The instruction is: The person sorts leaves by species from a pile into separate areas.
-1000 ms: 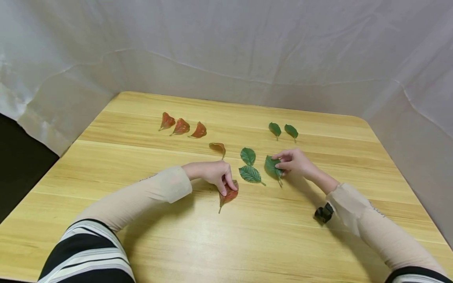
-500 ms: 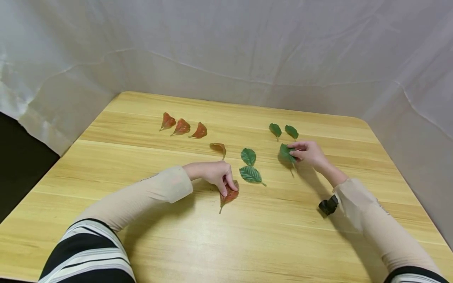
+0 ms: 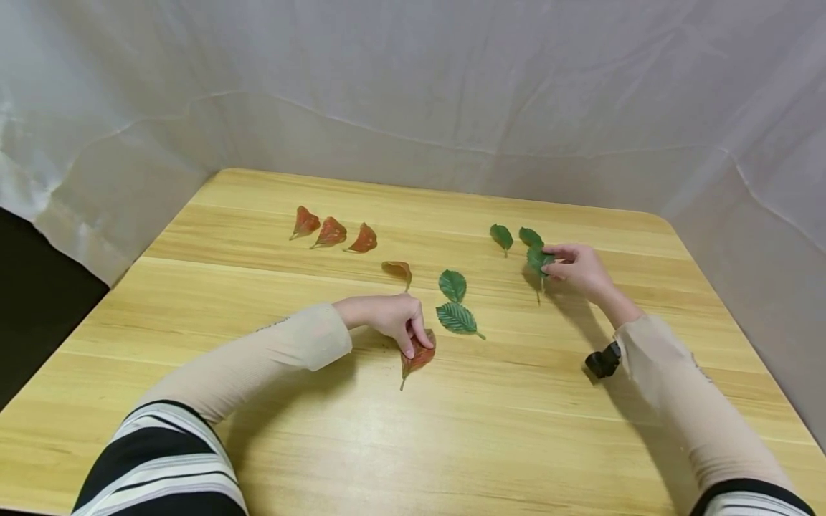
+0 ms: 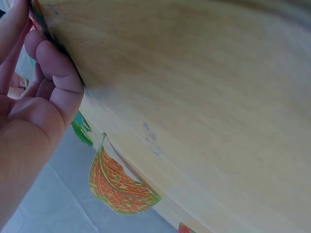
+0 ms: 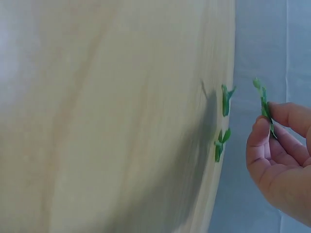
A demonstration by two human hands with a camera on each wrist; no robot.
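Observation:
My right hand (image 3: pixel 548 264) pinches a green leaf (image 3: pixel 537 259) between thumb and fingers, held just above the wooden table (image 3: pixel 452 444) beside two green leaves (image 3: pixel 500 235) lying at the far right. In the right wrist view the pinched leaf (image 5: pixel 263 104) is edge-on in my right hand (image 5: pixel 267 119). My left hand (image 3: pixel 413 342) has curled fingers, and its thumb and forefinger grip the top of a red-orange leaf (image 3: pixel 419 358) lying flat. The left wrist view shows the curled fingers (image 4: pixel 53 73) against the table.
Three red leaves (image 3: pixel 330 231) lie in a row at the far left. An orange-brown leaf (image 3: pixel 397 269) and two green leaves (image 3: pixel 454 301) lie mid-table. A white cloth (image 3: pixel 413 86) hangs behind the table. The orange leaf (image 4: pixel 121 189) is seen past my left fingers.
My right hand has carried the green leaf from mid-table away and to the right, up to the two far green leaves. My left hand has stayed on the red-orange leaf.

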